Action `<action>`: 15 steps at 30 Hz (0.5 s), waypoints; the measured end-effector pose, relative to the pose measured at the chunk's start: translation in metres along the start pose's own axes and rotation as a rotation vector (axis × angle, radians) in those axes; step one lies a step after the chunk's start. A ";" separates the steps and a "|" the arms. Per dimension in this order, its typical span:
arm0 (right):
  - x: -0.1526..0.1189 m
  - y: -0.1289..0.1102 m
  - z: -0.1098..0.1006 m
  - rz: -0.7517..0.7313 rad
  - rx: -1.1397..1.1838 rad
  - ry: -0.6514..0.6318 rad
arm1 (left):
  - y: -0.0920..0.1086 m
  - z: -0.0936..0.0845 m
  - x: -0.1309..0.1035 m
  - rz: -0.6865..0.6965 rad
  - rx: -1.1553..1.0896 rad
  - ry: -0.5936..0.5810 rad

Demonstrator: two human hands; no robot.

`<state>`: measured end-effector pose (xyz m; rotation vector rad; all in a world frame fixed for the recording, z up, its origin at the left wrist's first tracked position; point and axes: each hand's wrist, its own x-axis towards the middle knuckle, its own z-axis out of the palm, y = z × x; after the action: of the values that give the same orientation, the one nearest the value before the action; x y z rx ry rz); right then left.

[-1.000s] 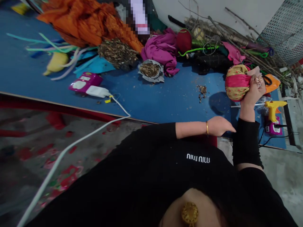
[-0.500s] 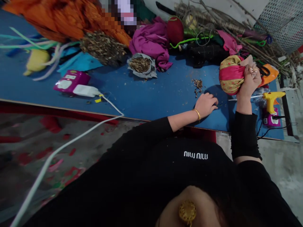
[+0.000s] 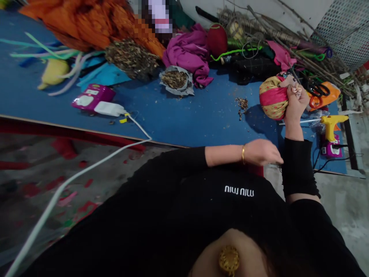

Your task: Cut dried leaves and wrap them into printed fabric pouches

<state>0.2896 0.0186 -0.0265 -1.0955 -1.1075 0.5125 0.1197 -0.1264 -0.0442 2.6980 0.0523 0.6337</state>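
Note:
My right hand (image 3: 296, 104) grips the gathered top of a round cloth bundle (image 3: 273, 97), yellow patterned fabric with a pink band, held above the blue table. My left hand (image 3: 263, 152), with a gold bracelet at the wrist, is by the table's front edge near my right sleeve. Its fingers are drawn together, and whatever they may hold is too small to make out. Dry brown bits (image 3: 242, 105) lie on the table left of the bundle. Black-handled scissors (image 3: 318, 89) rest beyond my right hand, on orange material (image 3: 330, 94).
A yellow glue gun (image 3: 330, 125) and a purple socket block (image 3: 331, 148) sit at the right. Purple cloth (image 3: 187, 54), a foil bowl of dry matter (image 3: 176, 80) and orange cloth (image 3: 86, 23) line the back. A white cable (image 3: 86, 173) crosses the front edge.
My left hand has come off the tabletop toward my body and its fingers have closed up. My right hand and the bundle have shifted slightly left, showing more of the scissors.

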 end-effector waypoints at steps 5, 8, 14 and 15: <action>0.001 -0.002 -0.001 -0.050 0.045 0.027 | -0.080 -0.046 -0.069 -0.735 0.211 0.233; 0.000 -0.001 -0.001 -0.061 0.069 0.017 | -0.122 -0.052 -0.093 -0.963 0.221 0.211; -0.004 0.001 0.002 -0.063 0.070 -0.012 | -0.175 -0.054 -0.066 -0.914 0.166 0.217; -0.004 0.001 0.002 -0.066 0.069 -0.010 | -0.180 -0.056 -0.059 -0.901 0.173 0.207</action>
<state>0.2863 0.0169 -0.0288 -0.9938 -1.1226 0.5011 0.0509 0.0535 -0.0870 2.3669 1.3253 0.6065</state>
